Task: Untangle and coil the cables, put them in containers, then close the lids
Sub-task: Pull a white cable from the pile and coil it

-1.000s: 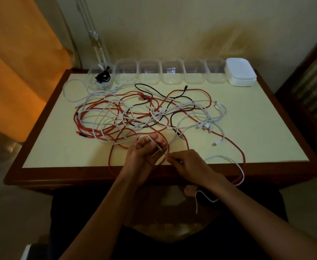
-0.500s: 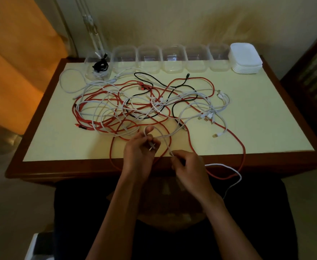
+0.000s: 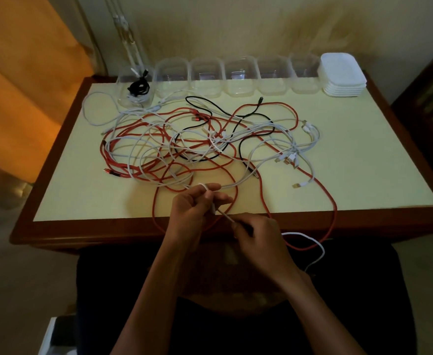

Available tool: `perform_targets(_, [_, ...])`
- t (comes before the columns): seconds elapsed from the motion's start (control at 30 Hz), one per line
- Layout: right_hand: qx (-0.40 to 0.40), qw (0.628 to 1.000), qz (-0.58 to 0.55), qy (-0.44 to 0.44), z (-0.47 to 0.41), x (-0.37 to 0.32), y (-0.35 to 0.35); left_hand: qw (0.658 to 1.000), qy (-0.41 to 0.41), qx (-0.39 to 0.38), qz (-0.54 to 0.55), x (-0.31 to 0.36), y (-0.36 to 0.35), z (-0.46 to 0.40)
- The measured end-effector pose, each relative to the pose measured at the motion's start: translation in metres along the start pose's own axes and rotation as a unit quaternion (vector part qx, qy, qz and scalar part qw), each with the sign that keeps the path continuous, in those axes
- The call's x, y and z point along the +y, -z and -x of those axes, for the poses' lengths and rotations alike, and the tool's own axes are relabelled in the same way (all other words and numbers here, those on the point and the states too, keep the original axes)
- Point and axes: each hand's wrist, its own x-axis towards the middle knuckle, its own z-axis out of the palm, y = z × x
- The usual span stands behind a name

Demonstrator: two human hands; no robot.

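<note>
The white cable (image 3: 225,216) vanishes inside the right hand (image 3: 260,238), so its run through that grip is hidden. In the tangle (image 3: 197,147), which strand crosses over which is too fine to tell. Contents of the far left container (image 3: 136,88) are dim; both forearms are cut off by the bottom edge.

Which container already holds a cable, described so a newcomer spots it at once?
Look along the far edge of the table, where a row of clear containers ends at a stack of white lids on the right. The leftmost container, at the opposite end, is the one. It alone holds a coiled black cable; the others look empty.
</note>
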Motion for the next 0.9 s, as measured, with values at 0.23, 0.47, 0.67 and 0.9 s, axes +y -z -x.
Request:
perform_targets(0.23, [-0.115,0.993,0.005,-0.002,0.002,-0.006,0.014,0.997,-0.015,-0.019,0.070,0.001,-0.001,0.000])
perform_targets(0.47, [-0.056,0.993,-0.078,-0.072,-0.003,-0.020,0.020,0.996,-0.044,-0.070,-0.019,-0.004,-0.014,0.001])
perform_targets(0.67, [-0.111,0.950,-0.244,-0.158,0.002,-0.029,0.033,0.982,-0.094,-0.041,-0.160,-0.007,-0.007,-0.008])
perform_targets(0.9, [0.061,0.985,-0.082,-0.140,0.001,-0.033,0.032,0.954,-0.102,-0.108,-0.260,-0.015,-0.011,-0.010])
